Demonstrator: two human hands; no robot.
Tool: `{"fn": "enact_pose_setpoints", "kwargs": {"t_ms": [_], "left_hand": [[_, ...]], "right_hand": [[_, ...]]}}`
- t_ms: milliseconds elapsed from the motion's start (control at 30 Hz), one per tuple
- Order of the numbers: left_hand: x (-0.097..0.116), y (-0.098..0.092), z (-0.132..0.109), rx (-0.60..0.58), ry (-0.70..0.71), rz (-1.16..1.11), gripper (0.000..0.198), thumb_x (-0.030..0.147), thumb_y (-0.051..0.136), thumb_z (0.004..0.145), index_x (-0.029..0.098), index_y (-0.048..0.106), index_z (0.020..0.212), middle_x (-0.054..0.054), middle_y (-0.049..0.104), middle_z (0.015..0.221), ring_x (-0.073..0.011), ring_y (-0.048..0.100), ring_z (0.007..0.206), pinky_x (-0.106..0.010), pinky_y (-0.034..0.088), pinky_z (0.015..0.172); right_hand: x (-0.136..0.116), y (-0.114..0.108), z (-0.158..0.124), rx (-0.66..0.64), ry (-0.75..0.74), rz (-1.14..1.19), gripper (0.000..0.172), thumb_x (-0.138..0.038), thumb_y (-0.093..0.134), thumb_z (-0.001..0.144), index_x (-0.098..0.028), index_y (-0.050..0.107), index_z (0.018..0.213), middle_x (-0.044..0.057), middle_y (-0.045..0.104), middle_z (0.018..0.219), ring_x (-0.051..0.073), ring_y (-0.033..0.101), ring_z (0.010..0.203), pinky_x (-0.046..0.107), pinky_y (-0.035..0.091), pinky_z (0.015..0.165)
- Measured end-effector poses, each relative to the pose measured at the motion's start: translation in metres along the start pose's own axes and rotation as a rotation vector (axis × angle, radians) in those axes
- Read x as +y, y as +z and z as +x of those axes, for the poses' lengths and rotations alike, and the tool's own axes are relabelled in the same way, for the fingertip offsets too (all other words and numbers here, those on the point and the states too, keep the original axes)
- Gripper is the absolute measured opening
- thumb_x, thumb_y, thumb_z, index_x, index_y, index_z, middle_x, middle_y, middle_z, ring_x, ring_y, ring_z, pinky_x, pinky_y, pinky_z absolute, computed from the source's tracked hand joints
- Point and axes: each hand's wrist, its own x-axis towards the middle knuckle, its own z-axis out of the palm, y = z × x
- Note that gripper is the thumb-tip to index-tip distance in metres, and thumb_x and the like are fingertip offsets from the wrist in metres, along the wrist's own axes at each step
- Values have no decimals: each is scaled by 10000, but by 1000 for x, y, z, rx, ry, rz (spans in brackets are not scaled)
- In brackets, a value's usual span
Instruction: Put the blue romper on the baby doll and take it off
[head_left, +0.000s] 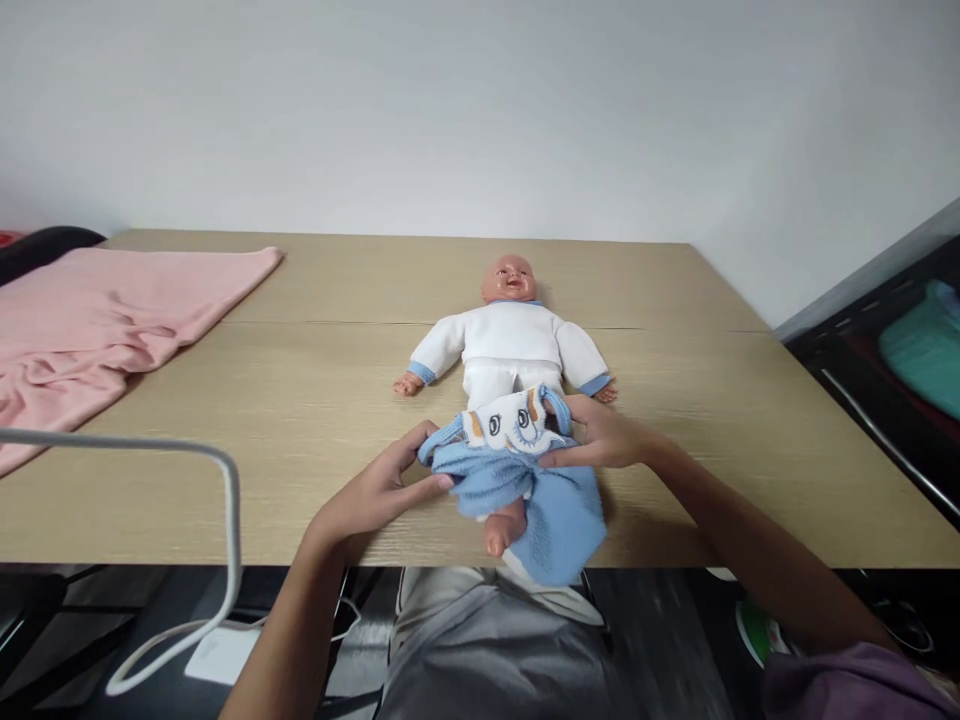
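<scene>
A baby doll [512,330] in a white top with blue cuffs lies on its back, head toward the wall. Around its lower legs are light blue overalls [487,478] with a white bib showing an embroidered face. My left hand [394,477] pinches the overalls' left side by a strap, thumb in front. On the other side, my right hand [600,432] grips the bib's right edge near the other strap. One bare doll foot [504,530] pokes out of a leg opening; the other foot is hidden by the blue cloth.
A pink blanket [112,320] is spread over the left of the wooden table [337,400]. A white cable [232,520] loops across the lower left, in front of the table edge. At the right stands a dark rack [862,370] with a teal item.
</scene>
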Motion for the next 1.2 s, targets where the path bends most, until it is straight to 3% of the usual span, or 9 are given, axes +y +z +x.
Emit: {"fn": "enact_pose_setpoints", "kwargs": {"t_ms": [100, 267, 467, 633, 733, 800, 967, 1100, 1200], "left_hand": [[4, -3, 4, 13, 29, -32, 348, 562, 671, 1086, 225, 646, 1165, -38, 647, 1082, -223, 636, 1042, -361, 543, 988], [17, -5, 14, 96, 108, 52, 419, 484, 703, 1090, 285, 588, 1441, -92, 633, 1489, -280, 597, 1399, -451, 475, 1220], [73, 2, 42, 108, 287, 287, 515, 491, 714, 1081, 319, 549, 1537, -80, 603, 1601, -294, 540, 1520, -458, 447, 1277], [113, 7, 103, -376, 187, 487, 623, 650, 824, 931, 217, 698, 1362, -112, 767, 1311, -323, 724, 1184, -412, 566, 984], [118, 8, 143, -760, 97, 387, 611, 662, 894, 823, 197, 750, 1193, -59, 809, 1054, -264, 748, 948, -339, 542, 787], [116, 10, 162, -906, 79, 343, 557, 635, 919, 797, 191, 748, 1086, -23, 780, 916, -225, 717, 831, -309, 502, 698], [103, 16, 176, -1008, 153, 183, 441, 489, 964, 808, 187, 726, 1025, -20, 772, 873, -203, 697, 762, -290, 492, 637], [90, 15, 175, -1024, 135, -62, 429, 391, 957, 841, 203, 743, 1161, -107, 836, 1221, -257, 783, 956, -318, 607, 769], [84, 11, 177, -1022, 122, -64, 423, 422, 928, 885, 204, 777, 1215, -89, 838, 1216, -249, 781, 1006, -306, 632, 834]], "right_hand": [[8, -10, -9, 25, 11, 92, 394, -476, 894, 936, -200, 757, 1181, 30, 758, 1101, 223, 685, 1027, 338, 541, 953], [15, -14, -20, -42, 103, 165, 476, -459, 918, 909, -217, 722, 1269, 28, 715, 1170, 231, 659, 1101, 340, 515, 1012], [20, -8, -23, -30, 49, 389, 443, -429, 965, 852, -207, 680, 1108, -3, 636, 1055, 192, 625, 1030, 318, 502, 981], [24, -6, -26, -107, -24, 539, 471, -454, 981, 833, -189, 675, 1072, 9, 634, 1016, 177, 639, 961, 290, 525, 878], [19, -6, -26, -128, -37, 474, 376, -418, 957, 876, -170, 719, 1029, 18, 669, 992, 169, 650, 932, 290, 524, 871], [15, -5, -25, -119, -29, 403, 345, -418, 958, 874, -166, 739, 961, 10, 681, 945, 160, 638, 882, 283, 519, 839], [8, -4, -26, -82, 69, 236, 376, -494, 956, 855, -179, 766, 934, -44, 640, 797, 124, 544, 706, 247, 463, 684], [4, -3, -30, -116, 119, 56, 396, -546, 927, 876, -191, 752, 882, -38, 635, 802, 147, 557, 746, 264, 458, 711], [-1, -3, -30, -120, 38, 7, 420, -534, 903, 909, -199, 704, 751, -22, 641, 840, 167, 587, 825, 287, 493, 819]]}}
